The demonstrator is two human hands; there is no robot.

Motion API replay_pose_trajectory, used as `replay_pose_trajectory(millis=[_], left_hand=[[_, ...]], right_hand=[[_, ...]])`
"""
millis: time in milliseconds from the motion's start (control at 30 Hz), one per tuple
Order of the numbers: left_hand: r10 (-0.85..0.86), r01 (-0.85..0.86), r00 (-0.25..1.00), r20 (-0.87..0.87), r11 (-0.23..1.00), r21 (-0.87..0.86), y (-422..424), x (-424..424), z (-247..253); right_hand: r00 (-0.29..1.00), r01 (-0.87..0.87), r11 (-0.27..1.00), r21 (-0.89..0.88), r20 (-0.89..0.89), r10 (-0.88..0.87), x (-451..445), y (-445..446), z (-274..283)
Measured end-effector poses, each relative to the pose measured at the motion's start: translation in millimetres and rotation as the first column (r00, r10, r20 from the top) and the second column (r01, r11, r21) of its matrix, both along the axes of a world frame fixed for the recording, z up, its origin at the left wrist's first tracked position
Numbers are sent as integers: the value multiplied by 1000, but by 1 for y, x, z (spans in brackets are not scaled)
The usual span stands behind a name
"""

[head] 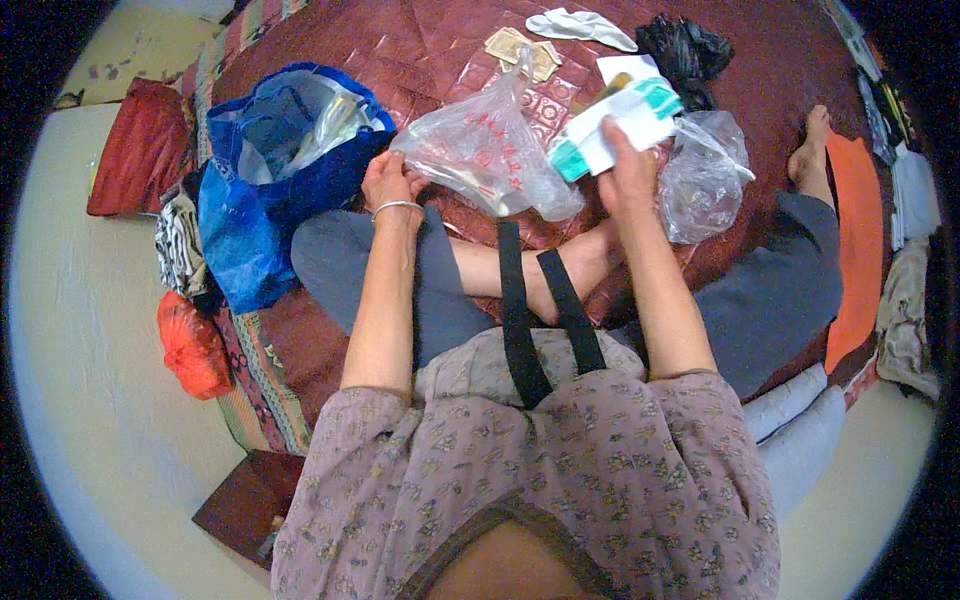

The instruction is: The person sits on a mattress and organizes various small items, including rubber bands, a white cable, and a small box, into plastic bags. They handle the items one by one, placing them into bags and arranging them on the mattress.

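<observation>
The left edge of a translucent plastic bag (480,150) bearing red writing is pinched in my left hand (394,184), which wears a bangle. Pale contents show dimly through the bag, and its gathered top points away from me. My right hand (630,172) grips a white and green packet (637,116), its thumb on top; the packet is slightly blurred. Partly covered behind it are a white piece (626,67) and a small brownish thing that I cannot make out. A crumpled clear plastic bag (701,180) lies just right of my right wrist.
An open blue bag (247,217) holding plastic-wrapped things stands at left. Beyond the hands lie beige cloths (521,51), a white cloth (581,28) and a black plastic bag (682,56) on the maroon quilted cover (420,45). Orange fabric (855,247) lies at right, a red-orange bag (195,349) at left.
</observation>
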State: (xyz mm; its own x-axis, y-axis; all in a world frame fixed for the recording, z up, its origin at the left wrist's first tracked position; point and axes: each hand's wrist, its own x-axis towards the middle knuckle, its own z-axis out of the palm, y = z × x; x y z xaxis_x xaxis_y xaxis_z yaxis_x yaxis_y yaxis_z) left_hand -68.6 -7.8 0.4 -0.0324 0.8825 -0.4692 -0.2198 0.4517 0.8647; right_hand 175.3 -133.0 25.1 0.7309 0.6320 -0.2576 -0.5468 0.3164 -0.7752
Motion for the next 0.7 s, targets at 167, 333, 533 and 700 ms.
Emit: replay_pose_trajectory(millis=[167,333,533,700], left_hand=[[-39,45,992,-117,998,41,4,0,10],[-182,178,979,-94,983,-51,5,-1,-2],[-433,422,835,-340,900,-110,-22,17,-17],[-502,487,822,-268,864,-125,-26,26,-19]], right_hand=[[997,12,977,-211,80,5,26,-9,1],[919,-110,835,-539,265,292,29,-14,-16],[732,108,741,-662,558,392,37,-20,-30],[503,219,841,-494,796,336,44,-12,-43]])
